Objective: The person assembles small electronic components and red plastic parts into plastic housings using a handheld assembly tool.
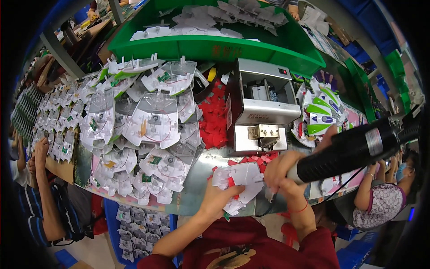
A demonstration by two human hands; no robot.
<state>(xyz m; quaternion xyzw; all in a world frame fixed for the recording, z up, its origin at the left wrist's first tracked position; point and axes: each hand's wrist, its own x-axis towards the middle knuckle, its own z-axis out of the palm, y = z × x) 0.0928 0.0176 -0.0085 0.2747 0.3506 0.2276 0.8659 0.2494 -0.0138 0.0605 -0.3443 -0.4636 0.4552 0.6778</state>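
Note:
A white plastic shell (249, 172) with a red part on it is held in my left hand (219, 197), thumb lying across its face, above the front edge of the table. My right hand (286, 170) is wrapped round the front end of a black electric screwdriver (345, 152), which slants in from the right. Its tip is at the right side of the shell; whether it sits on a screw I cannot make out. Loose red parts (264, 159) lie just behind the shell. Beyond them stands a silver screw feeder (268, 112).
Stacked white shells (152, 119) with wires and circuit boards cover the left. Red parts (212, 119) lie beside the feeder. Green-and-white shells (322, 110) sit at right. A green bin (215, 47) spans the back. A blue crate (114, 224) stands below. Co-workers sit at both sides.

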